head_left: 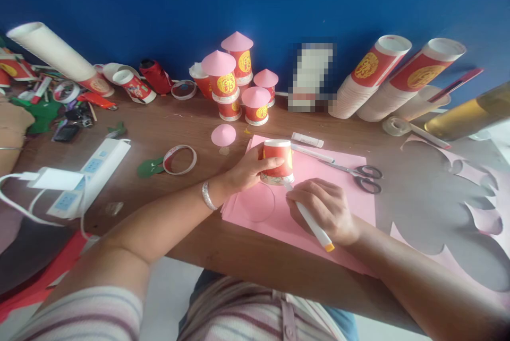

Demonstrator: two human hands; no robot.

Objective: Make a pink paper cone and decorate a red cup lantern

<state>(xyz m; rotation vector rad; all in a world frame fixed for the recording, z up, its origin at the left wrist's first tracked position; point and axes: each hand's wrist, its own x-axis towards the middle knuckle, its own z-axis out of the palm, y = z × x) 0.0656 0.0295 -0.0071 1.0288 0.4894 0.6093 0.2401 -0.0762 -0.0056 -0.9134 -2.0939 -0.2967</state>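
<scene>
My left hand is wrapped round a red and white paper cup, which rests rim down or nearly so on pink paper sheets. Held in my right hand is a white marker with an orange end, its tip close to the cup's lower edge. A drawn circle shows on the top sheet, just below the cup. Behind the cup lie a white cap-like stick, a slim white pen and scissors with dark handles.
Cup figures with pink cone tops stand by the blue wall, one loose pink cone before them. Stacked cups lean at the right, above pink scraps. A power strip and cut cup ring lie left.
</scene>
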